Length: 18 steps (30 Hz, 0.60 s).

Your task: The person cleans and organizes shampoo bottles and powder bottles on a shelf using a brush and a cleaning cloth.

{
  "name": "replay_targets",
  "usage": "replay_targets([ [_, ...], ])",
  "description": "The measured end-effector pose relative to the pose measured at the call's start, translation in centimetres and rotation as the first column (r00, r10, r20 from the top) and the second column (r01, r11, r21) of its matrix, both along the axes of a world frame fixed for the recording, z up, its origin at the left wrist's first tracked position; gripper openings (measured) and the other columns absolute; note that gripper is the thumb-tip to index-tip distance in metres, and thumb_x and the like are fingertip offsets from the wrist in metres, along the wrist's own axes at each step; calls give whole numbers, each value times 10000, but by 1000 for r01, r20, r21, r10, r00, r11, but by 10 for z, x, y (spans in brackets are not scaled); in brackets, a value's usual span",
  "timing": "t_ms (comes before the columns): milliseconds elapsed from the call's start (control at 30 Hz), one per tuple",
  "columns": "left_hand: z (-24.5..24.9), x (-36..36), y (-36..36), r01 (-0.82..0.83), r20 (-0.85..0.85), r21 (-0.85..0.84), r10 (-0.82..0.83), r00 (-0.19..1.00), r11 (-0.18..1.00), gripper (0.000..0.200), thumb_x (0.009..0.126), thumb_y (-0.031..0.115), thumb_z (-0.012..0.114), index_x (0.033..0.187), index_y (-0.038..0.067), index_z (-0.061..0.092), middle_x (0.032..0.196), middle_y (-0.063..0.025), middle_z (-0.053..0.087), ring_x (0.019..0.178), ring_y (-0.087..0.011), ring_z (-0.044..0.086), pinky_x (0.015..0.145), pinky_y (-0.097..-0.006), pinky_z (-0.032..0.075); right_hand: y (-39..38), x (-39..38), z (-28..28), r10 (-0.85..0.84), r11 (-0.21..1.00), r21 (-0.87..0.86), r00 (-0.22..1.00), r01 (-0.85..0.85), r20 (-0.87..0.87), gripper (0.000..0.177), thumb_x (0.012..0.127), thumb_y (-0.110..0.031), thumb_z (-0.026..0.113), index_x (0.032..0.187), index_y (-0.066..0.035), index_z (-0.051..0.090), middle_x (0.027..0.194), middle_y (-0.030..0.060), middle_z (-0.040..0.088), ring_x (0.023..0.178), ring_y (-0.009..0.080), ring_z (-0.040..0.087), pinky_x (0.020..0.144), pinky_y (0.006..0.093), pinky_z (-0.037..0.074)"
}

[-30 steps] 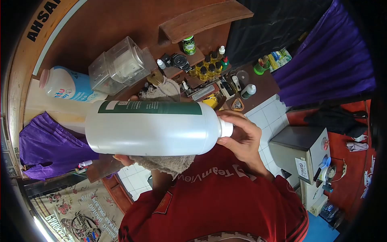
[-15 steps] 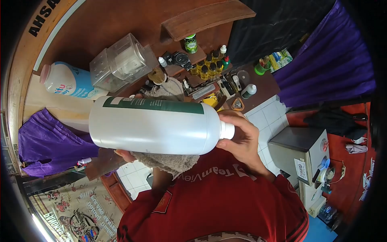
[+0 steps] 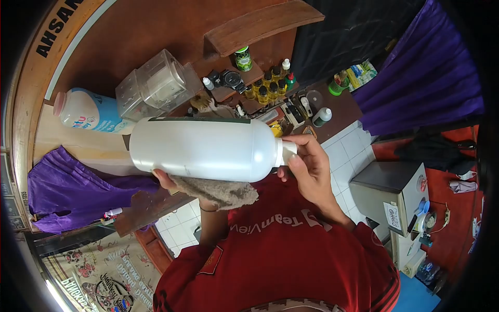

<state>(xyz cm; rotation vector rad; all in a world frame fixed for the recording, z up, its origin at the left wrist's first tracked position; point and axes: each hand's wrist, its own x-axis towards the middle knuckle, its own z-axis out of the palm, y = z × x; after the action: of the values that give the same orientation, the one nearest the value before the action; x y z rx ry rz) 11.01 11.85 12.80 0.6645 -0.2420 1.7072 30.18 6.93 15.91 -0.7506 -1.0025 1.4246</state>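
A large white plastic bottle (image 3: 202,148) lies sideways in front of my chest, its cap (image 3: 289,152) pointing right. Only a thin strip of its dark green label (image 3: 208,120) shows along the upper edge. My left hand (image 3: 165,179) supports the bottle from below near its base, with a grey-brown cloth (image 3: 221,193) between hand and bottle. Most of the left fingers are hidden behind these. At the other end, my right hand (image 3: 312,169) grips the ribbed white cap between thumb and fingers.
Beyond the bottle, a shelf counter holds small yellow oil bottles (image 3: 264,93), a clear plastic box (image 3: 150,86) and a pink-capped baby bottle (image 3: 91,110). A small fridge (image 3: 382,182) stands at right. Purple curtains (image 3: 421,78) hang on both sides.
The bottle has rolled, so its green label has turned mostly out of sight. It has shifted slightly up and right. My right fingers have changed position around the cap.
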Motion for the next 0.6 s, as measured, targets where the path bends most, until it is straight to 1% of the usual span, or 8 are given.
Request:
replay_targets([
  [167,1,-1,0,18,-6,-6,-18,1000,1000,940,833,676,478,1527,81,263,1517,-221,337,1372,-387,397,1113,-568,370,5,-2,7,-85,996,31,992,82,93,331,970,-95,619,1246,39,497,1012,77,632,794,81,589,691,222,496],
  [233,-1,8,-5,19,-7,-7,-19,1000,1000,938,834,675,479,1527,81,265,1516,-221,339,1371,-386,399,1113,-567,371,6,2,10,19,993,-120,993,-5,116,330,958,-94,641,1234,38,515,1015,74,640,833,77,590,707,232,502],
  [300,1,1,1,18,-7,-8,-18,1000,1000,936,834,674,480,1526,81,268,1515,-222,341,1369,-386,401,1113,-566,372,8,1,5,30,993,-120,992,-15,123,348,947,-91,663,1238,37,521,1013,67,641,843,82,586,714,246,506],
  [367,0,8,-2,17,-6,-9,-17,1000,1000,933,835,673,481,1526,81,270,1514,-222,343,1368,-385,403,1113,-565,372,10,-3,0,-66,995,76,991,57,120,427,887,-77,731,1263,27,557,1006,66,641,819,92,579,699,251,498],
  [400,0,5,1,16,-5,-9,-17,1000,1000,932,836,672,481,1526,81,271,1514,-222,344,1368,-385,404,1112,-564,373,11,0,-1,-64,996,76,991,55,121,427,887,-77,731,1263,27,557,1006,66,641,819,92,579,699,251,498],
  [467,0,9,-6,17,-3,-11,-17,1000,1000,930,837,671,482,1525,81,274,1513,-222,346,1367,-385,406,1112,-563,374,14,7,-2,-178,941,340,849,-2,498,498,817,-68,786,1275,-1,603,1014,74,636,830,118,598,720,252,496],
  [500,5,-11,-6,16,-1,-12,-16,1000,1000,929,837,670,483,1525,81,275,1513,-222,347,1366,-384,407,1112,-562,374,13,2,-1,-209,941,332,876,60,434,516,754,-58,819,1241,-22,651,1019,79,630,854,129,607,722,252,491],
  [600,3,-13,-6,10,-1,-14,-10,1000,1000,926,838,668,484,1524,81,278,1511,-223,350,1364,-384,411,1112,-561,376,17,3,-1,-230,901,433,851,3,471,564,814,-50,781,1332,4,564,1026,81,626,850,128,609,713,255,495],
])
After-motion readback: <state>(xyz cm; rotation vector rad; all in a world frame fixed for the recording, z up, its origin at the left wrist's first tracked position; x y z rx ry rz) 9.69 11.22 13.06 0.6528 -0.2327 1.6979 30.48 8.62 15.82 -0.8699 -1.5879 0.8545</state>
